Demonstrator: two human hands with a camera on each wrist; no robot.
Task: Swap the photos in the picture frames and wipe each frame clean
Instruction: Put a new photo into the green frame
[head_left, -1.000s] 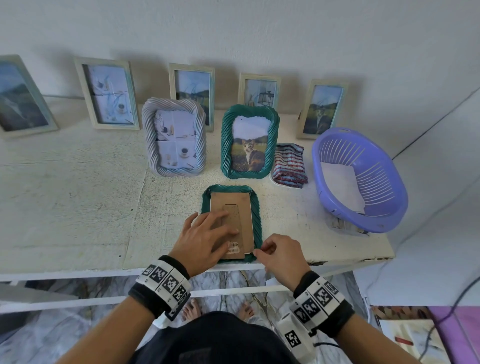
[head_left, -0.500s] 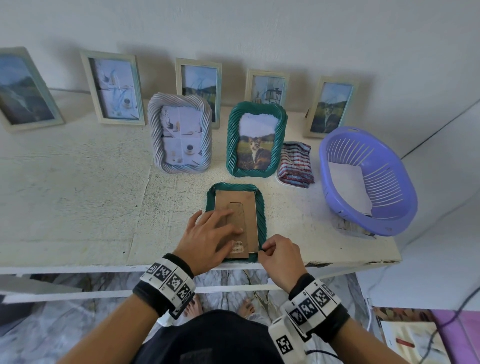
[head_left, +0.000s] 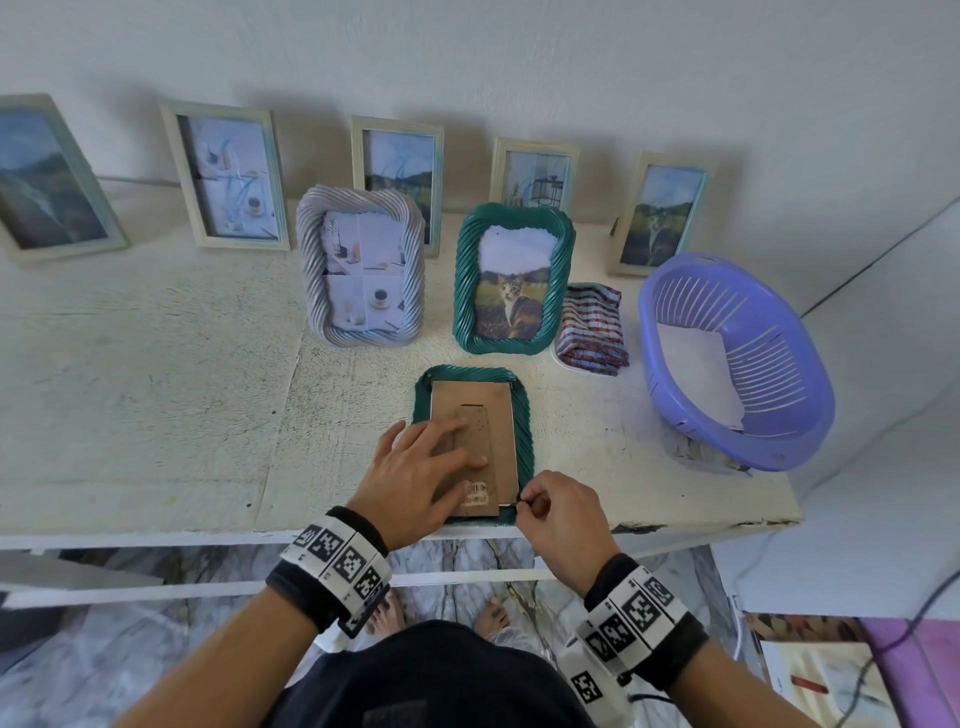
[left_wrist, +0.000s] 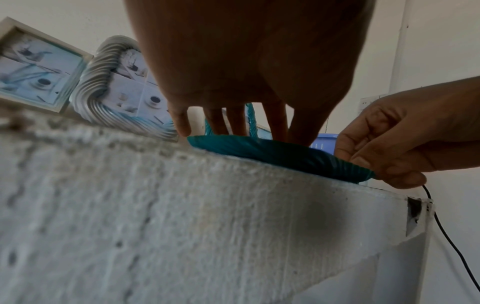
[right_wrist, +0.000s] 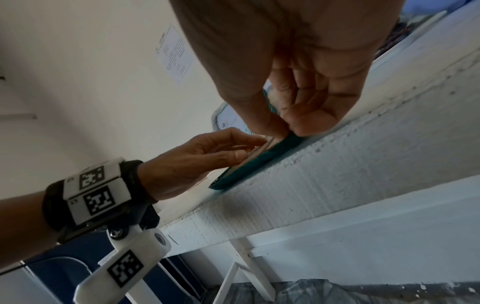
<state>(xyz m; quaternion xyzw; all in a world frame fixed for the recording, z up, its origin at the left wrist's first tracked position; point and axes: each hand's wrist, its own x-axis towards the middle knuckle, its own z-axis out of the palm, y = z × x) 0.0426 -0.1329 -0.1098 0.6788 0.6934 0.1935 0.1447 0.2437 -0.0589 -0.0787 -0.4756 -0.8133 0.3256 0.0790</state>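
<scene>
A teal twisted frame (head_left: 525, 415) lies face down at the table's front edge, its brown cardboard backing (head_left: 491, 410) up. My left hand (head_left: 431, 457) rests flat on the backing with straight, spread fingers (left_wrist: 182, 123). My right hand (head_left: 521, 501) pinches thumb against forefinger at the frame's near right corner (right_wrist: 288, 131), where a thin white edge shows beside the backing. What exactly sits between the fingertips is hidden. Behind stand a second teal frame (head_left: 514, 280) with a cat photo and a grey-white twisted frame (head_left: 361, 267) with a coffee collage. A folded striped cloth (head_left: 592, 330) lies right of the cat frame.
A purple plastic basket (head_left: 779, 332) holding white paper stands at the right end of the white table (head_left: 156, 415). Several pale wooden frames lean against the wall at the back. The face-down frame slightly overhangs the table's front edge (left_wrist: 272, 152).
Only the head view has shifted a little. Both hands stay where they were on the face-down frame.
</scene>
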